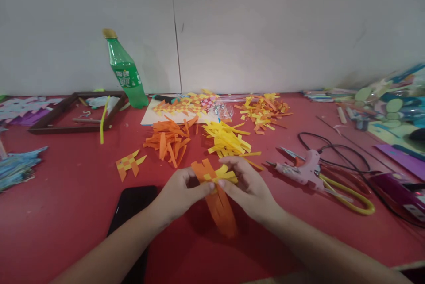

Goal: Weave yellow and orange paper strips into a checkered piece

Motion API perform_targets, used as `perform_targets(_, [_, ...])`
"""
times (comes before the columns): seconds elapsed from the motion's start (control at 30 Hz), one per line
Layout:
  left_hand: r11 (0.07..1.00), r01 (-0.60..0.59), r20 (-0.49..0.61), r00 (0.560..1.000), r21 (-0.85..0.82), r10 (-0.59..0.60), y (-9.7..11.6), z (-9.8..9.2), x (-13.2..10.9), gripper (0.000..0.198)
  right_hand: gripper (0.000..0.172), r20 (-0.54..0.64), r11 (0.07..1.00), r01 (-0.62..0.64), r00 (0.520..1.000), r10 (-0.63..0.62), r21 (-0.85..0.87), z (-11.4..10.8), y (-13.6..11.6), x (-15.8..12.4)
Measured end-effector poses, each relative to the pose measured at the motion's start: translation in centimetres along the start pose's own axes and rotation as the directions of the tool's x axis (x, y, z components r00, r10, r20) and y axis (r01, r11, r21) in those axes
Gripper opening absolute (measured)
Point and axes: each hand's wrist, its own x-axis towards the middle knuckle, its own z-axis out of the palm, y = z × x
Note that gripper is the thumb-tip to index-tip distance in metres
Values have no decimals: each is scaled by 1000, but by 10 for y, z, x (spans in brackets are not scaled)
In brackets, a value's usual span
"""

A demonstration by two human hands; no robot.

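Orange and yellow paper strips, woven together, form a small piece [221, 209] held between my hands above the red table [83, 213]. My left hand [179, 193] pinches its left side, thumb on the crossing. From the right, my right hand [249, 189] grips the yellow strips, thumb and fingers closed. Long orange ends hang down toward me. Just beyond my hands lie a pile of orange strips [168, 138] and a pile of yellow strips [227, 138]. A finished-looking woven fish shape [129, 164] lies to the left.
A black phone [134, 202] lies beside my left forearm. Behind are a green bottle [128, 74], a brown frame [63, 130] and mixed strips [264, 109]. At right are a pink glue gun [303, 170], yellow-handled scissors [355, 206] and a black cable [352, 151].
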Motion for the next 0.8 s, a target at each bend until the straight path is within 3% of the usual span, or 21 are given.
perform_targets(0.2, [986,27,46,998,167,-35,0,1,-2,26,34,17,998,-8,1000,9,-64,-4,1,0])
perform_targets(0.33, [977,-9,65,998,211,-5,1,2,-3,26,9,45,980,95,995,-88,-176,-6,-2,3])
perform_targets(0.37, [979,-7,62,998,206,-6,1,2,-4,27,10,43,974,107,994,-101,-200,-6,-2,3])
perform_targets(0.6, [989,64,5,998,131,-65,1,1,-1,34,12,17,990,-18,1000,21,-140,-4,0,4])
perform_targets(0.7, [990,80,-10,997,115,-80,0,1,-1,36,8,15,977,101,995,-100,-189,-5,-3,4])
perform_targets(0.8, [993,75,-36,997,87,-72,0,0,-1,32,5,69,917,277,961,-269,-287,-8,-8,3])
